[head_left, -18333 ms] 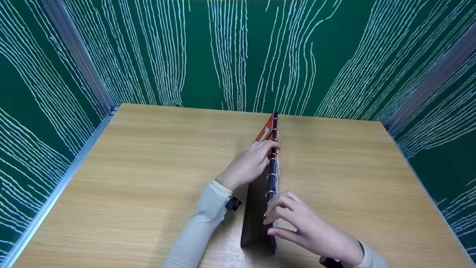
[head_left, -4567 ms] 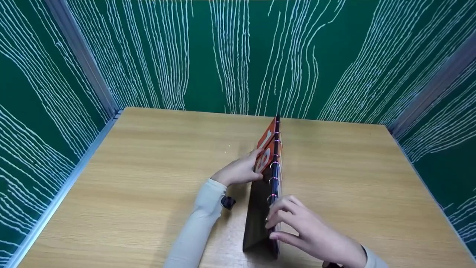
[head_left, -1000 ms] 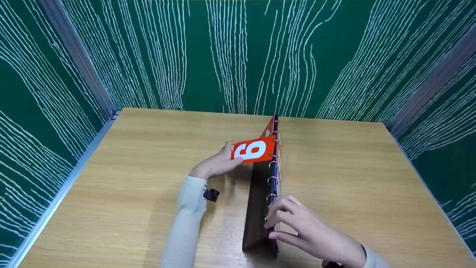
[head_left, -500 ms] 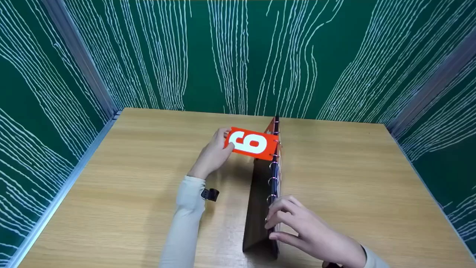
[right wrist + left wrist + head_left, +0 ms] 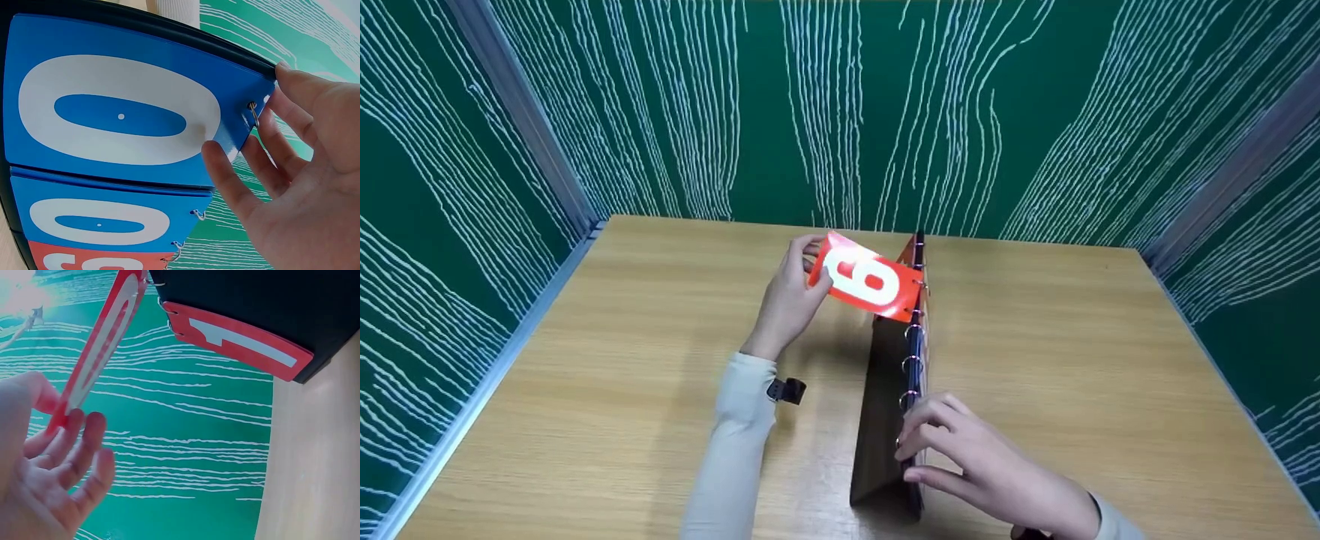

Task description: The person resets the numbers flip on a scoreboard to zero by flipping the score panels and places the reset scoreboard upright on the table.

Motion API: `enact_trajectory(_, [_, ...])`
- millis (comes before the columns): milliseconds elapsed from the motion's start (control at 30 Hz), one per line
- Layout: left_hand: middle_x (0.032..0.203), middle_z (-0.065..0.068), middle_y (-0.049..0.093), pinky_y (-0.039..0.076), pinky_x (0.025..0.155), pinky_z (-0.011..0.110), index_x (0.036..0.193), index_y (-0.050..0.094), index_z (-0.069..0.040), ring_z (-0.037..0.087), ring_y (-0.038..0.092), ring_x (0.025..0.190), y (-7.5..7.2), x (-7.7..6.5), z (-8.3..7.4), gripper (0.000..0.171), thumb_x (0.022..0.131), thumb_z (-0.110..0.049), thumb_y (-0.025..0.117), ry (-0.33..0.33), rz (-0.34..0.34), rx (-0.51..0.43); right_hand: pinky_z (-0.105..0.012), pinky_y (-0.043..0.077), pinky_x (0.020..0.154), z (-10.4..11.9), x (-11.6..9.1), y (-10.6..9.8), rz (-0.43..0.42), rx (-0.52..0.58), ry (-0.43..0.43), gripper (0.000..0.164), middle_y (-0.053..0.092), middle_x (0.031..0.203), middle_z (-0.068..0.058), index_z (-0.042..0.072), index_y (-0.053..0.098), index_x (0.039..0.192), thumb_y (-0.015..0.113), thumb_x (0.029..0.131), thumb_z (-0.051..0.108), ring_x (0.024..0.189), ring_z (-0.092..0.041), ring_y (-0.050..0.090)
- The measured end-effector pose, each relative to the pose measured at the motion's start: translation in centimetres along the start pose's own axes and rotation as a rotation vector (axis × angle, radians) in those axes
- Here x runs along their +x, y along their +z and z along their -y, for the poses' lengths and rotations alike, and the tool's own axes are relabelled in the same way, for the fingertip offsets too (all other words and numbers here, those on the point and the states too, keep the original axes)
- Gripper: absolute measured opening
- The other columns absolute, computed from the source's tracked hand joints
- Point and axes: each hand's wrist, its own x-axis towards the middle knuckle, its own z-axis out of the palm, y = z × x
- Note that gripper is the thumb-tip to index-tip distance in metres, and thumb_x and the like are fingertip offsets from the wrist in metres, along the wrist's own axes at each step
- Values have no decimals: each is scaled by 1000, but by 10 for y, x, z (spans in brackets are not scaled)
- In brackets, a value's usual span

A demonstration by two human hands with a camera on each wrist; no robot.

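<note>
A black flip scoreboard (image 5: 877, 427) stands like a tent along the table, its number cards hung on metal rings at the top ridge. My left hand (image 5: 786, 304) pinches the free end of a red card (image 5: 864, 277) with a white digit, thumb on its face. That card is swung out from the board, its other end still on the rings. At the near end, my right hand (image 5: 979, 461) holds the top ridge. In the right wrist view, one fingertip lies over a blue zero card (image 5: 121, 115) and the thumb meets the black frame.
A red card with a white 1 (image 5: 242, 343) hangs flat on the board beyond the lifted one. The other face carries a second, smaller blue zero card (image 5: 98, 222). Green walls with white wavy lines enclose the wooden table (image 5: 645, 337) at the back and sides.
From on top of the board, my left hand went to the red cards, took one and swung it outward. In the last second it has raised the card's end. My right hand has stayed put.
</note>
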Motion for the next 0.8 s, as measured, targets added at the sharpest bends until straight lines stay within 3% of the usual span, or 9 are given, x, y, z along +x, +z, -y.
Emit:
enact_trajectory(200, [137,7,56,56,91,33,146,40,-15,18,53,115,2,-3,-7,57,96,-17,66,120,-51,-64,-19,39,103,0,0,1,-4,-2,-7,23,60,116,4,19,66,108,78,88,14,114,-15,50])
enact_trajectory(400, [139,10,54,54,88,37,147,37,-11,20,53,115,12,-6,-15,56,97,-17,63,190,-47,-190,-20,41,101,1,0,1,5,3,12,27,61,116,4,19,66,108,80,86,12,114,-15,51])
enact_trajectory(533, [141,11,52,55,88,36,149,34,-10,21,54,115,21,-9,-20,58,98,-19,61,186,2,-232,-20,41,101,1,0,0,1,-3,10,29,60,116,5,20,66,107,81,84,13,114,-15,51])
enact_trajectory(800, [136,8,56,57,89,33,149,36,-10,19,55,113,32,-15,-29,58,99,-27,61,132,74,-157,-19,40,100,0,0,1,-14,-6,-5,17,61,115,4,19,66,106,75,92,21,112,-15,51])
